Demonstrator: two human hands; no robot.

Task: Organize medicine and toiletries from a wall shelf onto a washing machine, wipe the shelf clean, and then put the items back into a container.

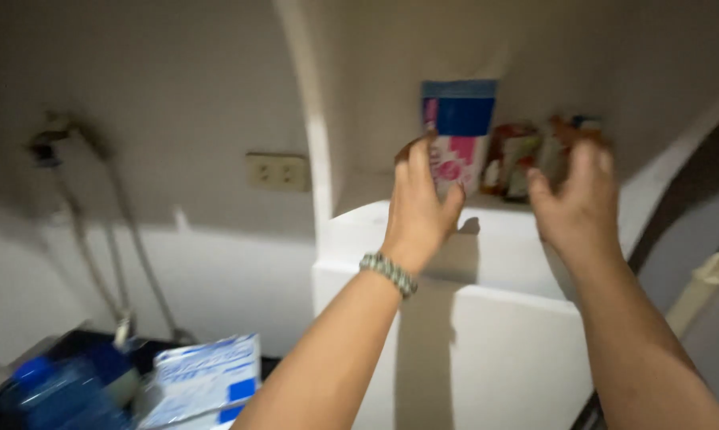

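Two hands (left, right) at glossy carton, crinkly packets, white ledge

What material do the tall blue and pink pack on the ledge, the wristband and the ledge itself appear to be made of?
Tall blue and pink pack: probably printed carton or plastic film; flat faces and straight edges, but blur leaves it open.
Wristband on the left hand: looks like braided cord, with a woven pattern.
Ledge: seems painted plaster or concrete, matte white and smooth.

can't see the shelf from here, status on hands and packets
Left hand on blue-and-pink upright packet. Right hand open at red-orange sachets. White ledge below, nothing blocking.
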